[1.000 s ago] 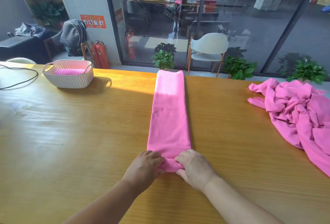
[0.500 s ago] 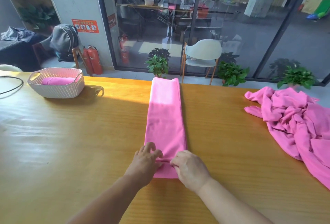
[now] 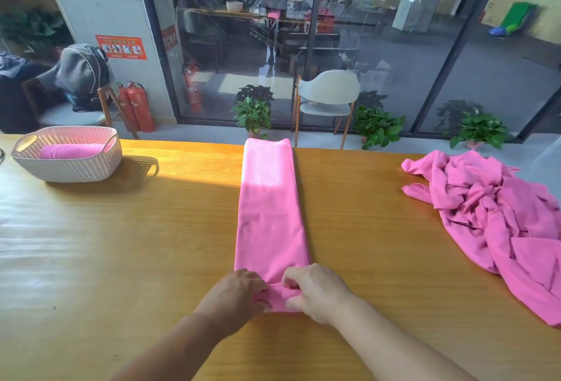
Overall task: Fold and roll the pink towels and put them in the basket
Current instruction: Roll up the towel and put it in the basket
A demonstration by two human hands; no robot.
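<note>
A pink towel [image 3: 270, 213], folded into a long narrow strip, lies on the wooden table [image 3: 121, 244] and runs from my hands to the far edge. Its near end is curled into a small roll. My left hand [image 3: 235, 295] grips the left side of that roll and my right hand [image 3: 315, 291] grips the right side. A white woven basket [image 3: 68, 165] stands at the far left of the table with one rolled pink towel [image 3: 71, 150] inside. A heap of crumpled pink towels [image 3: 498, 217] lies at the right.
Beyond the table's far edge stand a white chair [image 3: 329, 95], potted plants [image 3: 253, 115] and a glass wall. Red fire extinguishers [image 3: 138, 106] and a chair with a grey bag [image 3: 80, 69] are at the far left.
Both hands have curled the towel's near end over into a thicker roll, slightly further along the strip. The camera view has tilted up a little.
</note>
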